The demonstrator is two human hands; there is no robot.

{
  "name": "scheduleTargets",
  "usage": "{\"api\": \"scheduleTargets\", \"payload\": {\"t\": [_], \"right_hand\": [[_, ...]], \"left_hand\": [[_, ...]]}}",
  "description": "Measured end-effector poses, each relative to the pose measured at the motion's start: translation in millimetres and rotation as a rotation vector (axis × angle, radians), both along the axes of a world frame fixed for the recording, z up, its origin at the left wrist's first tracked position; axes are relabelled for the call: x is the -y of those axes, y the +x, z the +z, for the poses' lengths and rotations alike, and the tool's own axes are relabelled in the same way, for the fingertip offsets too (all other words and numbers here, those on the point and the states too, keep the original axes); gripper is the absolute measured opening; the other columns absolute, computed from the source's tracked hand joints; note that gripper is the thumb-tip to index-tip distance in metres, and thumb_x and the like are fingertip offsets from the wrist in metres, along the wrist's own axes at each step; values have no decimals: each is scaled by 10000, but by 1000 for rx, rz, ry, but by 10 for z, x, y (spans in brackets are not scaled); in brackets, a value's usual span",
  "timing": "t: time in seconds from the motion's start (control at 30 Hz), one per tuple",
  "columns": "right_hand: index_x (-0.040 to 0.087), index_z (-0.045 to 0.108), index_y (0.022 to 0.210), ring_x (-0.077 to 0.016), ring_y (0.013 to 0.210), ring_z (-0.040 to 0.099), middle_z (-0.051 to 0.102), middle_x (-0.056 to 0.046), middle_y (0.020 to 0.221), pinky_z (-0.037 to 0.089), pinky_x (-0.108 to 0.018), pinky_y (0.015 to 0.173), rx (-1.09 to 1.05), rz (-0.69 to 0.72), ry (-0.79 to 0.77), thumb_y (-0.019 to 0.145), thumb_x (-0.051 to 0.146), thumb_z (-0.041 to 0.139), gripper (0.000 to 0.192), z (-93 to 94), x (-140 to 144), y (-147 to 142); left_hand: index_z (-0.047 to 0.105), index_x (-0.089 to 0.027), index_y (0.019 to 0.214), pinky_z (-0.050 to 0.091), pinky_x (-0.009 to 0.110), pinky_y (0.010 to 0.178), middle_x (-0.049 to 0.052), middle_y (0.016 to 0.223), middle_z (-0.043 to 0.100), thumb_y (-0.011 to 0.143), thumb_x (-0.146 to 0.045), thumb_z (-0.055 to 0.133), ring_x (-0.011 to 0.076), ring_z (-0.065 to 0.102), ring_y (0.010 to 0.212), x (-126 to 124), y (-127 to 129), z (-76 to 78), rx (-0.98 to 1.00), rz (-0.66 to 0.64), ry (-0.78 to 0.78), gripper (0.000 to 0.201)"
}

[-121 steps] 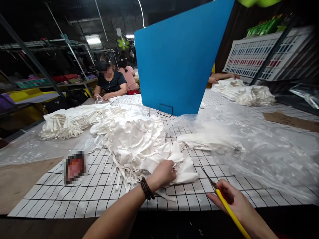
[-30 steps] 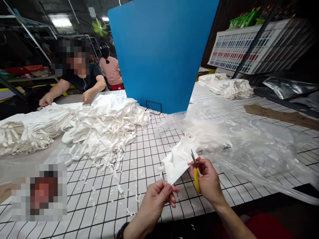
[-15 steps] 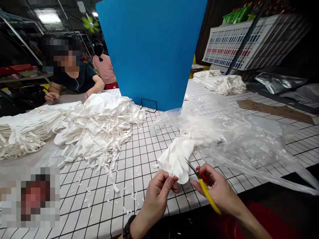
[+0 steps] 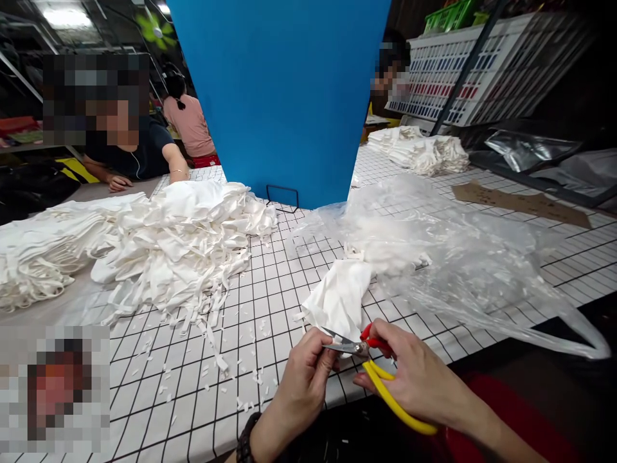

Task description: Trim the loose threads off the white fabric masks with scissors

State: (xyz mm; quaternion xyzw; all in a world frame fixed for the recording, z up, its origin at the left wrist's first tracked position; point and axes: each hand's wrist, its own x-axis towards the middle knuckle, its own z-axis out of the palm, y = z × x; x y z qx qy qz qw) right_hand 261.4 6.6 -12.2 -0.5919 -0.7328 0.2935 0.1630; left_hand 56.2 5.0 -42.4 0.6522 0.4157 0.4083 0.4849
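Note:
My left hand (image 4: 308, 370) pinches the lower edge of a white fabric piece (image 4: 340, 299) held just above the table's near edge. My right hand (image 4: 409, 376) grips yellow-handled snips (image 4: 380, 379) with a red part. Their open metal blades point left and meet the fabric right at my left fingertips. The fabric hangs bunched above both hands, its top lying on the black-gridded white tablecloth (image 4: 270, 302).
A big heap of white fabric pieces (image 4: 178, 241) lies at left, with small cut scraps (image 4: 212, 347) scattered before it. Crumpled clear plastic (image 4: 457, 263) covers the right side. A blue divider board (image 4: 284, 96) stands behind. Another person (image 4: 130, 154) sits far left, and another fabric stack (image 4: 419, 151) lies far right.
The snips have swung from pointing up and left to lying level, blades now at the fabric edge by my left fingers. The fabric has sunk slightly toward me.

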Motion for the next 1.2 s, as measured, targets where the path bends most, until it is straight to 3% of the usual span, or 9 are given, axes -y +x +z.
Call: {"api": "scheduleTargets", "payload": {"t": [0.2, 0.53, 0.77, 0.93, 1.1, 1.2], "right_hand": [[255, 496, 847, -192, 714, 566, 628, 6, 837, 430, -291, 623, 30, 4, -5, 710, 391, 719, 295, 13, 5, -12], [240, 471, 726, -161, 564, 504, 596, 28, 641, 329, -265, 527, 64, 33, 56, 710, 402, 712, 291, -22, -16, -15], [252, 507, 782, -171, 605, 524, 622, 26, 694, 334, -257, 536, 35, 40, 27, 678, 394, 744, 295, -10, -28, -32], [231, 432, 678, -128, 522, 406, 515, 53, 568, 294, -251, 508, -29, 48, 33, 708, 345, 709, 301, -73, -21, -25], [235, 422, 733, -126, 558, 416, 479, 58, 622, 340, -233, 505, -279, -121, -40, 746, 436, 700, 343, -241, -248, 157], [234, 441, 734, -142, 568, 474, 534, 43, 636, 369, -244, 509, -223, -260, 26, 739, 508, 689, 370, -318, -440, 94]], "left_hand": [[596, -176, 860, 415, 252, 700, 41, 805, 542, 981, -287, 433, 153, 528, 754, -8, -10, -1, -5, -21, -12, 231], [580, -171, 817, 411, 248, 692, 42, 805, 554, 982, -311, 422, 153, 521, 753, -19, -47, 24, -8, -31, -34, 268], [601, -172, 836, 401, 248, 697, 50, 811, 564, 976, -301, 441, 157, 511, 756, -22, -69, 21, -14, -60, -11, 249], [618, -162, 856, 409, 250, 673, 53, 823, 575, 974, -335, 446, 149, 520, 725, -35, -92, -27, 22, -37, -83, 270], [630, -167, 833, 412, 258, 712, 51, 810, 587, 962, -339, 479, 159, 543, 766, 14, -192, -12, -13, -36, -105, 263], [667, -170, 855, 425, 267, 762, 67, 850, 615, 959, -316, 484, 168, 563, 813, 109, -158, 5, -70, -139, -85, 256]]}}
